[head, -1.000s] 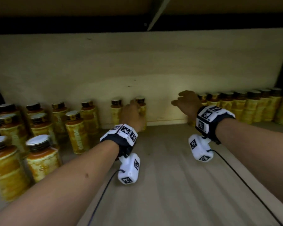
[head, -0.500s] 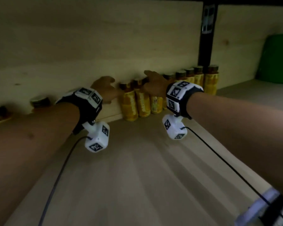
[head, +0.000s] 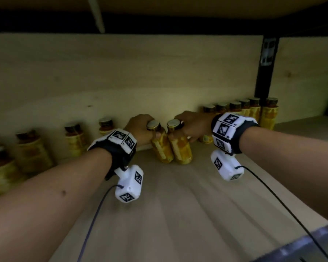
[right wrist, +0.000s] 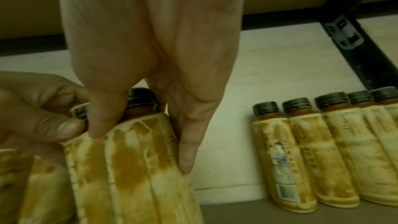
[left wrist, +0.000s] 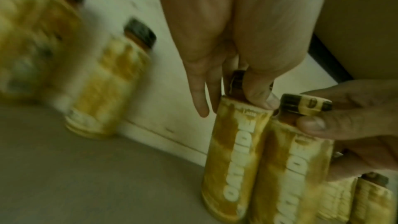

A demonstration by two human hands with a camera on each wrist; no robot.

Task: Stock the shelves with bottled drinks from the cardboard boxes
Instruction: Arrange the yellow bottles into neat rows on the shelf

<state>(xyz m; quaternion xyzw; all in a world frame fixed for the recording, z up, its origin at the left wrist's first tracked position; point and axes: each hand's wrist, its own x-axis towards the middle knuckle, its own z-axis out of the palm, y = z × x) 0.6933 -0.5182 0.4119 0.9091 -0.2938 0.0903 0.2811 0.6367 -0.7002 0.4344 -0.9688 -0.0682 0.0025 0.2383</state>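
Two yellow-labelled bottles with dark caps stand side by side at mid shelf, tilted, bases on the shelf board (head: 178, 205). My left hand (head: 140, 129) grips the left bottle (head: 162, 148) at its neck; in the left wrist view my left hand (left wrist: 234, 91) has its thumb and fingers round the neck of that bottle (left wrist: 234, 168). My right hand (head: 191, 123) grips the right bottle (head: 182, 150) at its shoulder. In the right wrist view my right hand (right wrist: 142, 134) has its thumb and fingers on either side of that bottle (right wrist: 133, 168).
A row of like bottles (head: 254, 110) lines the back wall to the right, seen closer as the row (right wrist: 323, 151). More bottles (head: 74, 138) stand to the left. A black upright post (head: 265, 63) rises at the right. Cables trail from both wrist cameras.
Both hands have come together at mid shelf, each now holding a bottle a little forward of the back wall. The head view swung right and back again.
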